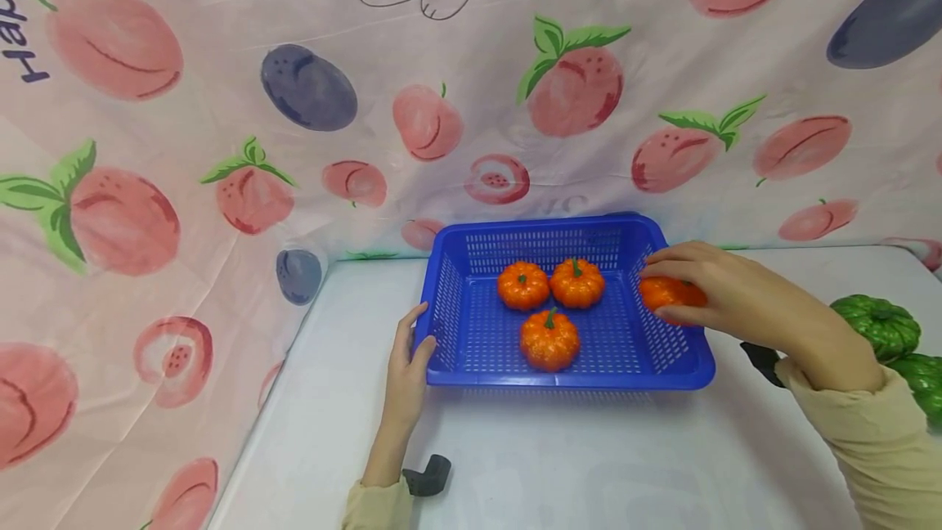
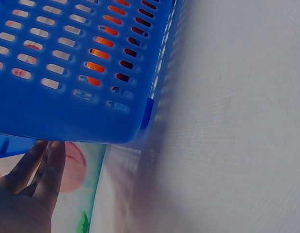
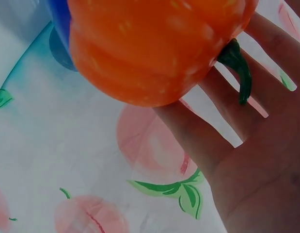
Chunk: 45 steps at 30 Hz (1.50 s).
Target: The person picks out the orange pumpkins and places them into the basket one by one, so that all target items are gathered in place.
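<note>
A blue plastic basket (image 1: 559, 380) with slotted walls sits on the white table, three small orange pumpkins inside: one at back left (image 1: 523, 286), one beside it (image 1: 577, 283), one in front (image 1: 550, 341). Over the basket's right wall, my right hand (image 1: 710, 285) grips another orange pumpkin (image 1: 668, 298) between fingers and thumb. Its curved green stem shows against that hand in the right wrist view. At the left wall, my left hand (image 1: 406, 366) touches the rim with fairly straight fingers. Those fingers (image 2: 53, 165) meet the basket edge in the left wrist view.
Two green pumpkin-like gourds, one behind (image 1: 879, 325) and one nearer (image 1: 923, 383), lie at the table's right side, beside my right forearm. A fruit-printed cloth (image 1: 471, 105) hangs behind and left of the white table (image 1: 589, 464).
</note>
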Available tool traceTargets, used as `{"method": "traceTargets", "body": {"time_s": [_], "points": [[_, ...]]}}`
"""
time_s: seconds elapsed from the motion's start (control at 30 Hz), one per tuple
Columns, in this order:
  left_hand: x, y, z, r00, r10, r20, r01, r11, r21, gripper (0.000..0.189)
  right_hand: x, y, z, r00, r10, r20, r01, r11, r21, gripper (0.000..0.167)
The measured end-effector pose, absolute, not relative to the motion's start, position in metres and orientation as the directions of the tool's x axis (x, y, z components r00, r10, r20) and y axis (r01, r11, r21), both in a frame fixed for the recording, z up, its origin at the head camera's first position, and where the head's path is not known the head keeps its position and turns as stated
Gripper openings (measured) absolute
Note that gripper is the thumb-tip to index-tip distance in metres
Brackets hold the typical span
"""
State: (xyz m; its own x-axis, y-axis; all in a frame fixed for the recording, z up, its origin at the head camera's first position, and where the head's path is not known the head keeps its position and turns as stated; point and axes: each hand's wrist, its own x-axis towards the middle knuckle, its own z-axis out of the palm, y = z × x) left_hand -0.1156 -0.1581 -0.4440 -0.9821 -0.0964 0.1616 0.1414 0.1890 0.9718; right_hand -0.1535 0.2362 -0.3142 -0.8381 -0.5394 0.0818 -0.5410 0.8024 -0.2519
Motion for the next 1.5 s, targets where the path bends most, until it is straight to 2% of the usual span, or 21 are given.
{"method": "traceTargets", "body": {"time_s": [0.5,1.5], "points": [[-0.116,-0.160,-0.444,-0.983,-0.093,0.160,0.140,0.190,0.972,0.047,-0.163,0.216,-0.319,-0.803,-0.589,0.088,-0.590,0.764,-0.261,0.045],[-0.116,-0.159,-0.444,-0.981,-0.106,0.163,0.139,0.207,0.968,0.047,-0.181,0.185,-0.336,-0.781,-0.625,0.009,-0.599,0.744,-0.298,0.038]]}}
